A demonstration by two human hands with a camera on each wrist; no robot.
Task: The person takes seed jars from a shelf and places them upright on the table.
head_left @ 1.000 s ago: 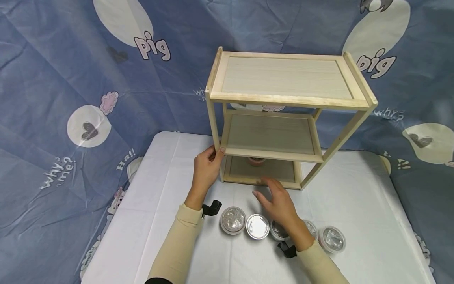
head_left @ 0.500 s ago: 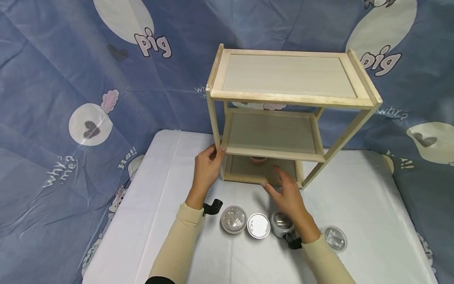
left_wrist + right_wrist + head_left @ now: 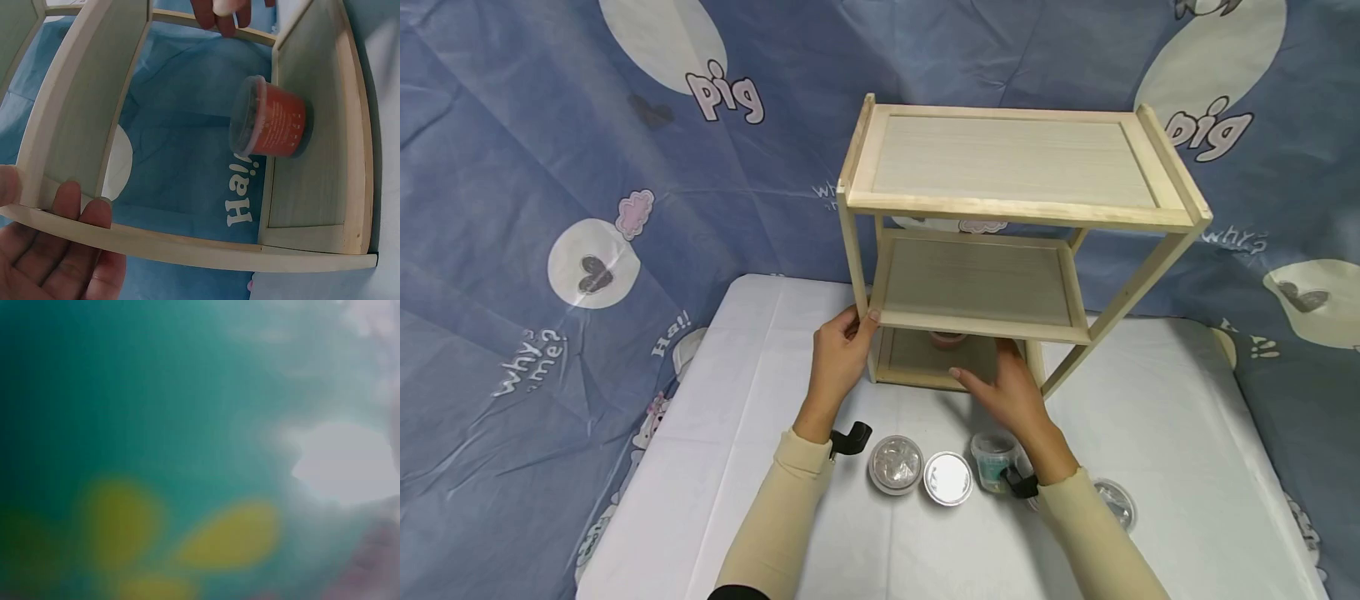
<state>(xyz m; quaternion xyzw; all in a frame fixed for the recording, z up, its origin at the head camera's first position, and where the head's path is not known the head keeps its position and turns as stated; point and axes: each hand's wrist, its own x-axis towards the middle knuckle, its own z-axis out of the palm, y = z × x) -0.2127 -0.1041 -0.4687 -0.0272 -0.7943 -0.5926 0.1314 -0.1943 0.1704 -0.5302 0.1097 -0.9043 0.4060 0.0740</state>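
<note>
A wooden three-tier rack (image 3: 985, 212) stands on the white-covered table. My left hand (image 3: 838, 354) grips its left side at the middle shelf; in the left wrist view the fingers (image 3: 94, 212) curl round the rail. My right hand (image 3: 1011, 392) reaches in at the bottom shelf, thumb spread and fingertips partly hidden beneath the middle shelf. Nothing shows in its grasp. On the bottom shelf sits a red tub (image 3: 278, 119) with a clear lid, mostly hidden in the head view. Beside my right wrist, a clear tub with teal markings (image 3: 992, 460) leans, touching or nearly touching the wrist camera.
In front of the rack are a clear-lidded tub (image 3: 896, 465), a white-topped tub (image 3: 948, 479) and another tub (image 3: 1116, 502), partly behind my right sleeve. A blurred teal surface with yellow shapes (image 3: 231, 537) fills the right wrist view. Patterned blue cloth (image 3: 775, 208) hangs behind.
My right hand has moved right and forward, its fingertips passing beneath the middle shelf. The tub by its wrist has tipped, showing its side. My left hand has stayed on the rack.
</note>
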